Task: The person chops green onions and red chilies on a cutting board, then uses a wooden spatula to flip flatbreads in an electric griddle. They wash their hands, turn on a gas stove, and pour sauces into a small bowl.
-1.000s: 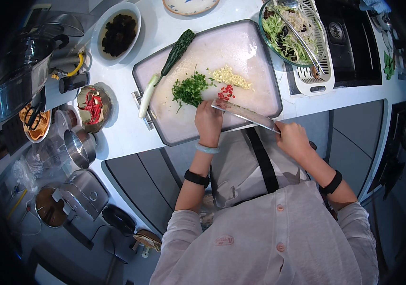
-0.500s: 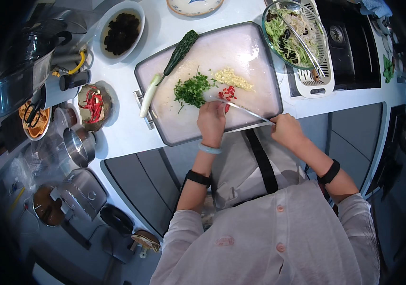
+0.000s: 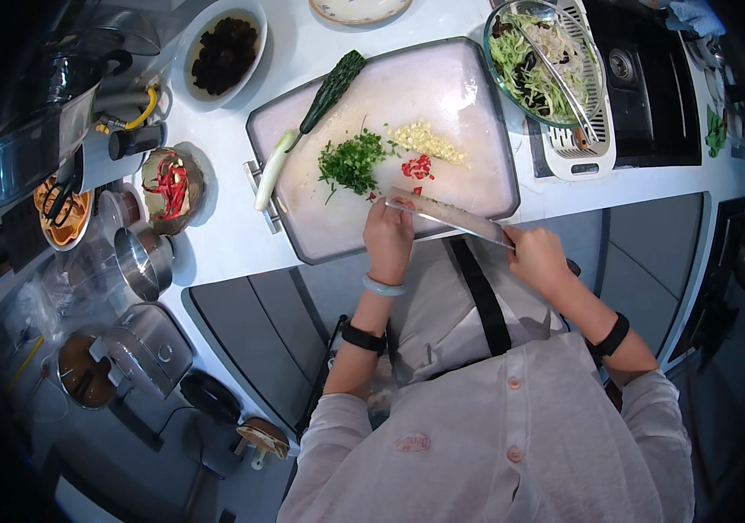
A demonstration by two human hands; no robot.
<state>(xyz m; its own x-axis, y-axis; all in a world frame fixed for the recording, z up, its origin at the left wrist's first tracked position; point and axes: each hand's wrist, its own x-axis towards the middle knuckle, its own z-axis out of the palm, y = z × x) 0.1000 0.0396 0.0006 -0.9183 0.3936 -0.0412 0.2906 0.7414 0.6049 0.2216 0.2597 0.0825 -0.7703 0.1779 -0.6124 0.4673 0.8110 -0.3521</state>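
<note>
My right hand (image 3: pixel 536 260) grips the handle of a knife (image 3: pixel 460 218), its blade slanting up and left over the near edge of the cutting board (image 3: pixel 320 237). The broad side of the blade faces up, with small bits on it. At the blade's tip end is my left hand (image 3: pixel 387 234), fingers curled together against or just beside the metal; what they hold is hidden. Chopped red chili (image 3: pixel 416 166) lies just beyond the blade. Minced garlic (image 3: pixel 427 142) is behind it, and chopped green herbs (image 3: pixel 352 164) form a pile to the left.
A cucumber piece (image 3: pixel 331 91) and a white scallion stalk (image 3: pixel 274 170) lie on the board's left side. A bowl of dark soaked fungus (image 3: pixel 220 57), a bowl of red chilies (image 3: pixel 169 187) and a steel pot (image 3: pixel 143 261) stand left. Back right is a glass bowl of shredded vegetables (image 3: pixel 534 70).
The knife has come nearer to me and turned from edge-down to broad side up. My right hand has shifted slightly right and down; my left fingers are now at the blade's tip.
</note>
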